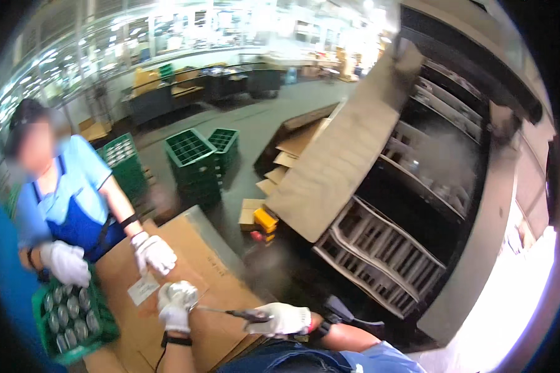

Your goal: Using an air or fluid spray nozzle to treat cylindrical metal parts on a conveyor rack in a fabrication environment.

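Over cardboard point(221, 332), left hand point(174, 308) gripping silvery piece point(185, 290), right hand point(283, 319) clasping dark-handled tool point(241, 314)

White paper slip point(143, 290), faint marks, illegible, on brown cardboard sheet point(196, 245), small dark marking near the sheet's edge, unreadable.

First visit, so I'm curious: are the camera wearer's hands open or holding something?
Left hand: closed around a shiny, rounded piece.
Right hand: closed on a dark-handled tool.

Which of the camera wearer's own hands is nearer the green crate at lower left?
Left. The left hand is over the cardboard, right of the crate; the right hand, gripping a tool, is farther right.
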### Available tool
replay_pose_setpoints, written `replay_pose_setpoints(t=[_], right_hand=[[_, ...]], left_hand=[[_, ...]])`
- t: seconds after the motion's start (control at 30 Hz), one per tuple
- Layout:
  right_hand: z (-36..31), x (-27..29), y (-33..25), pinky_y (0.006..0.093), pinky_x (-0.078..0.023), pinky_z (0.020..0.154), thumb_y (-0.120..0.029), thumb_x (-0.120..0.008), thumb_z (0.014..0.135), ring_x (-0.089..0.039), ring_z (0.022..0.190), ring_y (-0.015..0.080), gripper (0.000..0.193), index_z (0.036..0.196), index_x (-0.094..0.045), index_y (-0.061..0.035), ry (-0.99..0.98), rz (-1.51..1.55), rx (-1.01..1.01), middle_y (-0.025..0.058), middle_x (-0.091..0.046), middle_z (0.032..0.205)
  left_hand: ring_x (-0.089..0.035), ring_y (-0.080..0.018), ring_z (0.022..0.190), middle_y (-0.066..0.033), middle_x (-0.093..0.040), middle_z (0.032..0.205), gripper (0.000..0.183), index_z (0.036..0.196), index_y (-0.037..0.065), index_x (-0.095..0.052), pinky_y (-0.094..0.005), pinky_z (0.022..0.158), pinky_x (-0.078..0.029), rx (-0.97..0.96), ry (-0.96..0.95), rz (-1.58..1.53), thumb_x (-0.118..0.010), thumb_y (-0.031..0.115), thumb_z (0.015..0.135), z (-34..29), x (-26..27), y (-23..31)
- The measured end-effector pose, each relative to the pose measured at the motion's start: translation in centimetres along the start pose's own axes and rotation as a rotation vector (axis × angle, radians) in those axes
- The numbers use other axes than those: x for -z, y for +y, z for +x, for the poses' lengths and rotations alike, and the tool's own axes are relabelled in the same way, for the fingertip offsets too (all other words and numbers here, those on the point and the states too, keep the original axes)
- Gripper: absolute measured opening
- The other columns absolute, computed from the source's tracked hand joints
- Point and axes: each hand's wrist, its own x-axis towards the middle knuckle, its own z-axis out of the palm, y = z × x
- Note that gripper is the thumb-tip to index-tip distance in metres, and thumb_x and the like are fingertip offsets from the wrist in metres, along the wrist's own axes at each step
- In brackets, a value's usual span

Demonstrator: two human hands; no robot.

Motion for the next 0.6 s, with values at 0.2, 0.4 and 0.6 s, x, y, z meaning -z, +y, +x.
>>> replay_pose_setpoints(t=[0.2, 0.4, 0.6], right_hand=[[-2.2, 2.5, -1.4, 0.0348, -0.053, 0.060, -0.047, -0.062, 0.094, -0.066, 0.062, 0.0193, 0.040, 0.112, -0.069, -0.0119, 0.362, -0.204, -0.017, 0.0073, -0.069, 0.078], [-19.0, 12.8, -0.4, 0.0363, -0.057, 0.077, -0.046, -0.062, 0.092, -0.071, 0.083, 0.0237, 0.046, 0.119, -0.070, -0.0099, 1.320, -0.520, -0.140, 0.0135, -0.072, 0.092], [-37.0, 24.8, 3.6, 0.0318, -0.046, 0.038, -0.031, -0.061, 0.094, -0.054, 0.046, 0.0142, 0.026, 0.083, -0.062, -0.0080, 1.914, 0.124, -0.058, 0.0030, -0.055, 0.060]], left_hand=[[-0.058, -0.0418, 0.108, -0.0255, -0.064, 0.118, 0.045, 0.126, -0.001, -0.063, -0.0498, 0.096, -0.045, -0.152, -0.010, 1.032, -0.058, 0.031, 0.094, 0.2, 4.4, 2.4], [-0.026, -0.0392, 0.149, -0.0265, -0.032, 0.157, 0.094, 0.154, 0.005, -0.031, -0.0554, 0.121, -0.016, 0.238, -0.335, 0.647, -0.056, 0.069, 0.089, -2.0, 2.0, 8.7], [-0.049, -0.0363, 0.118, -0.0227, -0.055, 0.126, 0.061, 0.126, 0.005, -0.052, -0.0464, 0.101, -0.036, -0.341, -0.184, 1.232, -0.065, 0.051, 0.089, -4.1, -6.1, 12.4]])
